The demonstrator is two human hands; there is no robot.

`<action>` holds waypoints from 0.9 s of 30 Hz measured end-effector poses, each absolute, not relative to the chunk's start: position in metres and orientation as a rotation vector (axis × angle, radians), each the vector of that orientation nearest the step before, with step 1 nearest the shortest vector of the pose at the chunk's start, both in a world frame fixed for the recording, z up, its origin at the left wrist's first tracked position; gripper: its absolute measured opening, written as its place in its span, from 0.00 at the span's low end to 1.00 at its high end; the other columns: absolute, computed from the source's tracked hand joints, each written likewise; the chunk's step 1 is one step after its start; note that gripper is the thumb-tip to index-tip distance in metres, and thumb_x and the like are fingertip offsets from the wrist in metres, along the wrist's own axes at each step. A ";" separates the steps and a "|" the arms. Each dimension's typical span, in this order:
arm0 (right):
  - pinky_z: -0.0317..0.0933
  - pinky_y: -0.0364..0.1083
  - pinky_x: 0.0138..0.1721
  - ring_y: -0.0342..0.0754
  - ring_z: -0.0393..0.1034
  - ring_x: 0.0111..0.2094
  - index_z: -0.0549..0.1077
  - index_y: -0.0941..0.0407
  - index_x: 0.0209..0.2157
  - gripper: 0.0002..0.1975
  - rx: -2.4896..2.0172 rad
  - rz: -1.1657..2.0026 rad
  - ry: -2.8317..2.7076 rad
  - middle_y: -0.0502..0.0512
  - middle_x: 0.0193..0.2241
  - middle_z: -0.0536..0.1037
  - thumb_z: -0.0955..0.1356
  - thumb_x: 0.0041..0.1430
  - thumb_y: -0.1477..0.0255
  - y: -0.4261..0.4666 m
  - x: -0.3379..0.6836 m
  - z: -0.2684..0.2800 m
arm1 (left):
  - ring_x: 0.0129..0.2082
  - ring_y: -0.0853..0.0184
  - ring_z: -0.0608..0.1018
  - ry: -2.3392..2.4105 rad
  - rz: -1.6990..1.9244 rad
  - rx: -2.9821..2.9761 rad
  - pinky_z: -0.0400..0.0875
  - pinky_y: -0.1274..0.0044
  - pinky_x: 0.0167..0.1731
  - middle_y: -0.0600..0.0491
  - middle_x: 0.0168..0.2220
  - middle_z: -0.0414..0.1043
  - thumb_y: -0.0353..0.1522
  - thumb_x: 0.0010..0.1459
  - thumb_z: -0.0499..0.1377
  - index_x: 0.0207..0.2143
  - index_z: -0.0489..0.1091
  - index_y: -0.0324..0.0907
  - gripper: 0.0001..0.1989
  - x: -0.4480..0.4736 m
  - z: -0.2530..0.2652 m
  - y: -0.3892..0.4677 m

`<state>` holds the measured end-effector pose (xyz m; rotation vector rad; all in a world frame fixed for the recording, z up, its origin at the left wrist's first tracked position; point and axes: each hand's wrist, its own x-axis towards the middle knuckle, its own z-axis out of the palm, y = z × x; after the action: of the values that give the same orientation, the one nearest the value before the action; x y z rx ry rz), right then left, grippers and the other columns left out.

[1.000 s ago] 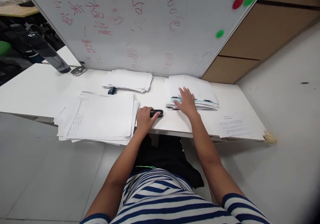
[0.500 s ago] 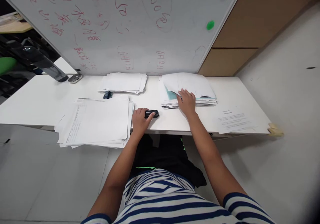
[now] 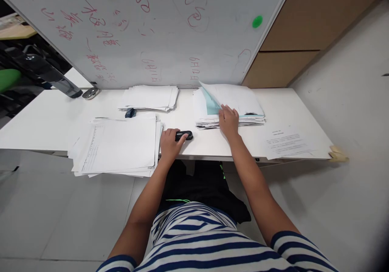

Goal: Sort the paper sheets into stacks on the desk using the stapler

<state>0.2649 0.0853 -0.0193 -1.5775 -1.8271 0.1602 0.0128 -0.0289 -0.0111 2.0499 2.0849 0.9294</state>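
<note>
A whiteboard (image 3: 219, 41) covered in red writing is standing along the back of a white desk (image 3: 206, 146), and brown panels (image 3: 288, 67) are rising beside its right edge. On the desk, a broad pile of papers (image 3: 121, 142) is lying at the left, its near sheets sticking out past the front edge. A second stack (image 3: 209, 122) is sitting to the right of centre, near the board, and a smaller bundle (image 3: 148, 96) is lying behind the broad pile. A dark bottle (image 3: 57, 77) is standing far left, while a printed page (image 3: 282, 142) is resting near the right end. The right hand (image 3: 229, 121) is holding the near edge of the second stack's top sheet (image 3: 234, 93) — fingers drawn nearly together on it, thumb hard to make out — and the sheet's left corner is standing up, baring light blue paper (image 3: 212, 106). The left hand (image 3: 170, 142) is curling closed around the left end of a black stapler (image 3: 186, 135), which is lying on the desk between the pile and the stack. A mouse (image 3: 90, 93) is sitting beside the bottle, and a green magnet (image 3: 257, 21) is clinging to the board.
</note>
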 end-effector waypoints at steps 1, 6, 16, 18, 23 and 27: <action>0.43 0.58 0.66 0.51 0.59 0.64 0.69 0.56 0.57 0.23 -1.577 0.166 -1.820 0.59 0.59 0.72 0.53 0.70 0.65 0.085 0.265 -0.019 | 0.47 0.58 0.71 2.081 0.943 2.050 0.63 0.67 0.51 0.48 0.43 0.73 0.47 0.62 0.54 0.44 0.70 0.45 0.18 0.013 -0.011 -0.029; 0.43 0.58 0.66 0.51 0.60 0.63 0.69 0.56 0.57 0.24 -1.550 0.185 -1.778 0.61 0.58 0.72 0.53 0.70 0.64 0.086 0.266 -0.023 | 0.45 0.58 0.71 2.087 0.978 2.060 0.63 0.67 0.49 0.48 0.42 0.74 0.47 0.62 0.56 0.44 0.71 0.44 0.18 0.013 -0.014 -0.028; 0.44 0.59 0.66 0.51 0.62 0.62 0.72 0.58 0.54 0.25 -1.496 0.227 -1.699 0.62 0.56 0.74 0.53 0.70 0.62 0.088 0.267 -0.025 | 0.42 0.58 0.71 2.064 1.066 2.105 0.63 0.69 0.46 0.48 0.41 0.74 0.47 0.61 0.56 0.43 0.72 0.42 0.18 0.012 -0.018 -0.028; 0.44 0.59 0.66 0.52 0.62 0.62 0.72 0.58 0.53 0.25 -1.496 0.239 -1.697 0.62 0.56 0.74 0.53 0.69 0.61 0.088 0.268 -0.026 | 0.42 0.58 0.71 2.065 1.068 2.102 0.63 0.69 0.46 0.48 0.41 0.74 0.47 0.61 0.56 0.42 0.72 0.42 0.19 0.012 -0.018 -0.028; 0.45 0.59 0.65 0.52 0.64 0.59 0.73 0.57 0.50 0.28 -1.480 0.235 -1.679 0.63 0.53 0.75 0.51 0.70 0.58 0.089 0.268 -0.027 | 0.43 0.58 0.72 2.065 1.070 2.075 0.63 0.69 0.47 0.48 0.40 0.74 0.48 0.61 0.56 0.42 0.73 0.43 0.19 0.013 -0.018 -0.027; 0.55 0.57 0.58 0.53 0.70 0.48 0.75 0.58 0.43 0.30 -1.383 0.179 -1.682 0.63 0.41 0.79 0.50 0.69 0.55 0.081 0.265 -0.012 | 0.46 0.57 0.73 2.099 1.148 2.028 0.61 0.66 0.51 0.47 0.41 0.75 0.48 0.60 0.57 0.43 0.73 0.43 0.20 0.013 -0.021 -0.027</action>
<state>0.2652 0.0812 -0.0116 -1.3833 -1.6822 0.1794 0.0125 -0.0273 -0.0215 2.0281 2.0995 1.1476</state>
